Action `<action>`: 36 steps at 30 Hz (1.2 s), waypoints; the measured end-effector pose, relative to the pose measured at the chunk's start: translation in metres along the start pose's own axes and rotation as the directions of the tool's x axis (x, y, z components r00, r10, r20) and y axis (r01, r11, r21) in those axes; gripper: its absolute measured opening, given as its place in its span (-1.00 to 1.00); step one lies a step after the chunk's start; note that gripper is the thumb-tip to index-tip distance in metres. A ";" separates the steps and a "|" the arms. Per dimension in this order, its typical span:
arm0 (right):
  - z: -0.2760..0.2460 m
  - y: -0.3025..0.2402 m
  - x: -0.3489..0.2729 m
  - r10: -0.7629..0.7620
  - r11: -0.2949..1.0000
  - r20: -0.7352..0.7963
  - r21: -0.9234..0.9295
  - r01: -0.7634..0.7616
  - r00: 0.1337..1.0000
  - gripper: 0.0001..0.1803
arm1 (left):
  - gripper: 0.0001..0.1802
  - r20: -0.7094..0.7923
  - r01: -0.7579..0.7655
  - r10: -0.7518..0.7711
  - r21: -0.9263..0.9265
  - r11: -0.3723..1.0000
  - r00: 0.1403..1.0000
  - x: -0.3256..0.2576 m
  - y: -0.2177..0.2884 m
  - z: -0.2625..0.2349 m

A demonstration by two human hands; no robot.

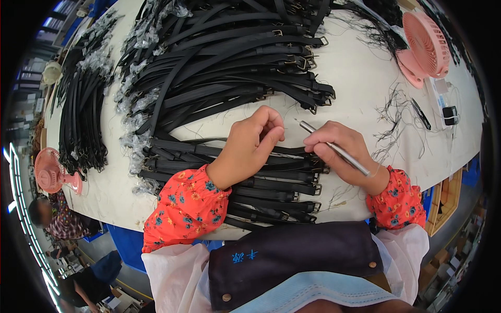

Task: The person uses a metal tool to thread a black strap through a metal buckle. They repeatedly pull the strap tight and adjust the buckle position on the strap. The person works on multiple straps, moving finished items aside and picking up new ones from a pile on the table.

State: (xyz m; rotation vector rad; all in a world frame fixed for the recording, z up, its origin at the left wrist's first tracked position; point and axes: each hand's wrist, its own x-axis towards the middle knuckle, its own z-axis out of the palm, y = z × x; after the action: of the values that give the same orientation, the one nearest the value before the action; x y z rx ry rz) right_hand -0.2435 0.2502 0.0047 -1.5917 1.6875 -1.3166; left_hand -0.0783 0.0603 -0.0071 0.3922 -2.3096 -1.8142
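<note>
My right hand [339,151] is wrapped round a slim silver pen-shaped tool [342,152]. Its thin tip points up and left, toward my other hand. Thumb and fingertips pressed together, my left hand [250,143] hovers over the belts; whatever sits in that pinch, if anything, is too small or hidden. Under and beside both hands lies a row of black belts [279,183] with metal buckles at their right ends. A larger pile of black belts [219,57] spreads beyond my hands, with crumpled clear plastic [133,94] round its left ends.
On the white table [360,99], a pink fan [425,44] stands far right, another pink fan [49,169] at the left edge. Loose black threads [391,117], black snips [420,115] and a black adapter [450,115] lie right. More belts [83,115] are left. People are beyond the table.
</note>
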 end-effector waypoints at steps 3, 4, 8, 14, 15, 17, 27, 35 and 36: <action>0.006 0.005 0.002 -0.135 0.979 0.042 -0.149 0.140 0.990 -0.74 | -0.84 -0.030 0.078 -0.088 -0.252 0.965 0.996 0.003 -0.001 -0.007; 0.007 0.005 0.002 -0.129 0.979 0.059 -0.153 0.137 0.990 -0.70 | -0.82 -0.034 0.106 -0.125 -0.334 0.937 0.992 0.004 -0.001 -0.010; 0.008 0.005 0.002 -0.133 0.979 0.023 -0.154 0.134 0.991 -0.66 | -0.79 -0.112 0.117 -0.204 -0.523 0.844 0.972 0.005 0.006 -0.020; 0.008 0.002 0.003 -0.139 0.979 0.028 -0.144 0.142 0.990 -0.62 | -0.86 -0.312 0.001 -0.146 -0.421 0.907 0.939 0.005 0.010 -0.051; 0.007 0.002 0.003 -0.141 0.977 0.035 -0.153 0.145 0.989 -0.62 | -0.86 -0.351 -0.025 -0.107 -0.349 0.937 0.930 0.003 0.010 -0.060; 0.008 0.001 0.003 -0.147 0.974 0.051 -0.168 0.154 0.988 -0.61 | -0.87 -0.414 -0.082 -0.030 -0.249 0.965 0.910 -0.001 0.014 -0.075; 0.012 0.002 0.003 -0.187 0.958 0.034 -0.213 0.190 0.982 -0.60 | -0.84 -0.464 -0.058 0.019 -0.070 0.996 0.885 -0.025 0.030 -0.132; 0.015 -0.005 0.003 -0.147 0.969 0.011 -0.199 0.147 0.989 -0.59 | -0.83 -0.449 -0.011 -0.019 -0.064 0.998 0.893 -0.044 0.023 -0.138; 0.015 -0.006 0.002 -0.126 0.973 0.024 -0.192 0.128 0.992 -0.59 | -0.82 -0.432 -0.004 -0.006 -0.022 1.000 0.902 -0.049 0.017 -0.137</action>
State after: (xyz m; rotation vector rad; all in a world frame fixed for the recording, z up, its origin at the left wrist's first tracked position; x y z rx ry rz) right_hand -0.2280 0.2445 0.0036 -1.8415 1.7776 -1.2308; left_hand 0.0076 -0.0469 0.0437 0.7129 -1.9785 -1.5545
